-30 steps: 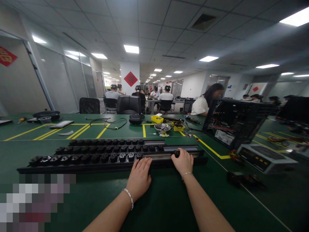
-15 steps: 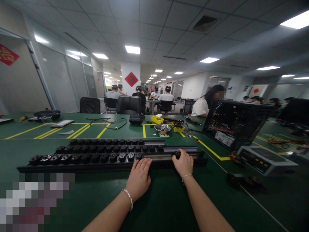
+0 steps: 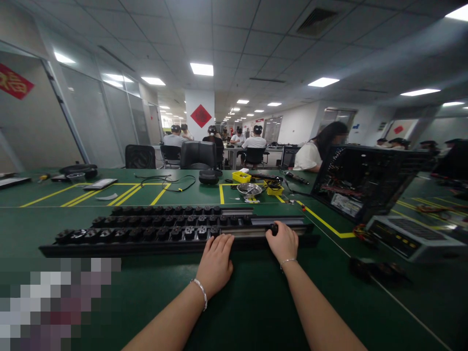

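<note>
Three long black rails (image 3: 161, 229) lie across the green table (image 3: 256, 302), each filled with a row of small black parts. My left hand (image 3: 215, 263) rests flat, fingers apart, against the near edge of the closest rail. My right hand (image 3: 283, 242) is closed around a small black part (image 3: 273, 227) at the bare metal stretch of that rail, near its right end.
An open black computer case (image 3: 360, 180) and a grey box (image 3: 413, 236) stand at the right. Yellow bins (image 3: 241, 176) and a metal bowl (image 3: 249, 189) sit behind the rails, cables and tools farther left. Several people sit at tables beyond, one near the case.
The view has shifted slightly right and up. Both hands stay where they were on the nearest rail.
</note>
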A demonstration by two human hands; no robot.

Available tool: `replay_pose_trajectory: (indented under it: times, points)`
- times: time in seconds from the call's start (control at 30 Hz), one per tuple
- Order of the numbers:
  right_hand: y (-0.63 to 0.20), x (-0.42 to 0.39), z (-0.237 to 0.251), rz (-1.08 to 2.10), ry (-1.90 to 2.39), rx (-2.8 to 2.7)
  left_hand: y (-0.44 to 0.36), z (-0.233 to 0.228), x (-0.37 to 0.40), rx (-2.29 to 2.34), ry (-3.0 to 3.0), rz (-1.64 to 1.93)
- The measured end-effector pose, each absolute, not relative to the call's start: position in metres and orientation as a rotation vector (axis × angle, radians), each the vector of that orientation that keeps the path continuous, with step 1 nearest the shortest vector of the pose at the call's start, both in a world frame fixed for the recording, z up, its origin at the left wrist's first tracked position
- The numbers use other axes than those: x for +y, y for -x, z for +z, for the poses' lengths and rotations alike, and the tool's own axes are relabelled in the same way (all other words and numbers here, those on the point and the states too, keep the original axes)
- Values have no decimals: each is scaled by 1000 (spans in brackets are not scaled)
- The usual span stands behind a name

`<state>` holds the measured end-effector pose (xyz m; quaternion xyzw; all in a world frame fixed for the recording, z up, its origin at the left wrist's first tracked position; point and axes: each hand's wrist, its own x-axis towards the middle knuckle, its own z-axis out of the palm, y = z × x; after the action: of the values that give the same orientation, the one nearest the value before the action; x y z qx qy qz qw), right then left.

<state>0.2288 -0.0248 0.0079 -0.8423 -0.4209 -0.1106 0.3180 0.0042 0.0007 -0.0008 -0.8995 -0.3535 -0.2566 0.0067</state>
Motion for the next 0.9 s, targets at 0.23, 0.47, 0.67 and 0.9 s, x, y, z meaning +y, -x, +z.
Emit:
replay_pose_trajectory:
  times: [0.23,0.47,0.67,0.9]
  points:
    - [-228,-23,9,-291,2219,-1113,-8,-6,-1,-1115,2796,-753]
    - [-229,-26,13,-247,2234,-1122,-7,-7,0,-1106,2793,-763]
    - [-234,-28,11,-318,2248,-1125,-6,-6,2,-1105,2792,-739]
    - [-236,-28,9,-320,2247,-1124,-3,-4,5,-1038,2777,-711]
